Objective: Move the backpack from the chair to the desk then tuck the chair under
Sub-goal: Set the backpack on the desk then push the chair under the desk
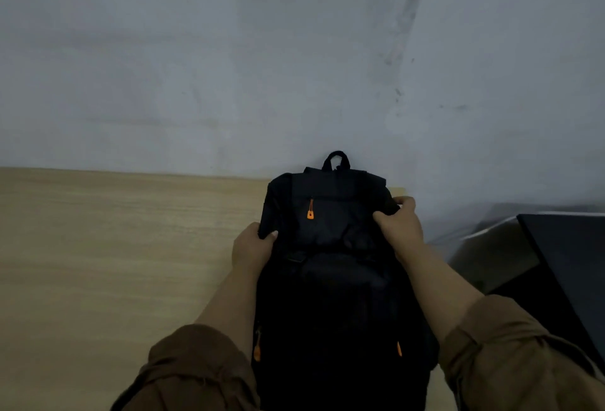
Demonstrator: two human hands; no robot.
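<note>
Head view: pale wood desk [114,247] against grey wall [229,67]. Black backpack [334,279] lies on desk near its right end, top handle toward wall. Left hand [252,247] and right hand [399,222] each closed on its upper sides.

Two bare forearms reach into view from six o'clock. Each wears a brown sleeve, the left sleeve [196,368] and the right sleeve [510,355], both pushed up and bunched in thick creased folds near the elbow. The left hand [253,247] and right hand [401,222] carry no gloves, rings or watch.
</note>
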